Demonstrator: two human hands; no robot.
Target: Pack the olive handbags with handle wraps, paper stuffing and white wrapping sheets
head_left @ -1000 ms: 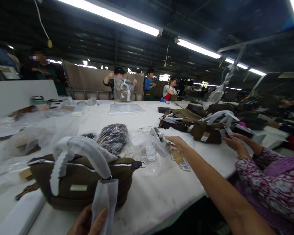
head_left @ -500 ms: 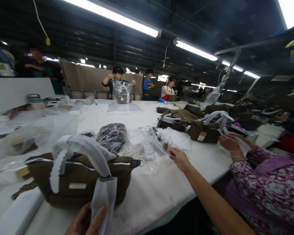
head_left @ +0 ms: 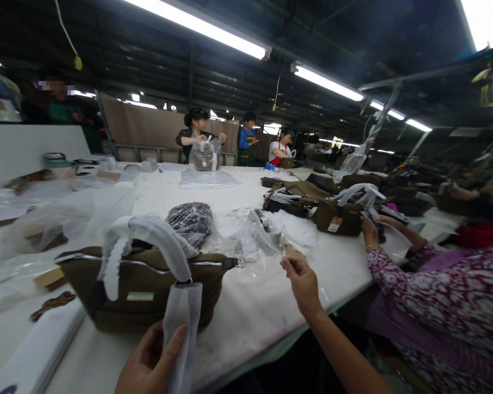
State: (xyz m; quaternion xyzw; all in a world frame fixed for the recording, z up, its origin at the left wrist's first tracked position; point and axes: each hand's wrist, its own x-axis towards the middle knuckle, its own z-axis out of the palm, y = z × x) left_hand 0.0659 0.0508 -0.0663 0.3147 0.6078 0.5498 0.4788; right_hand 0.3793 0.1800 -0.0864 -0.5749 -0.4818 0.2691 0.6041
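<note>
In front of me an olive-green handbag (head_left: 156, 309) stands on the table, its handles (head_left: 148, 227) wrapped in white tissue-like sheeting. A small pale plate is on its front. My left hand (head_left: 152, 355) is closed on the wrapped lower end of a strap (head_left: 183, 317), which hangs from a metal ring by the bag's front. Off the bag's right side, my right hand (head_left: 302, 284) pinches a small tan tag (head_left: 293, 253) between thumb and fingers, just above the table. The tag's print is too blurred to read.
Clear plastic packets (head_left: 254, 235) lie past the bag, beside a plastic-wrapped dark bundle (head_left: 191, 221). Another tagged olive bag (head_left: 332, 216) is in the hands of a co-worker (head_left: 435, 290) at right. A white stack (head_left: 41, 347) and a lidded cup (head_left: 57, 164) are at left.
My right hand has drawn back from the plastic packets, with the tan tag now plainly in its fingers. My left hand keeps hold of the strap. The far co-worker's hands have lowered.
</note>
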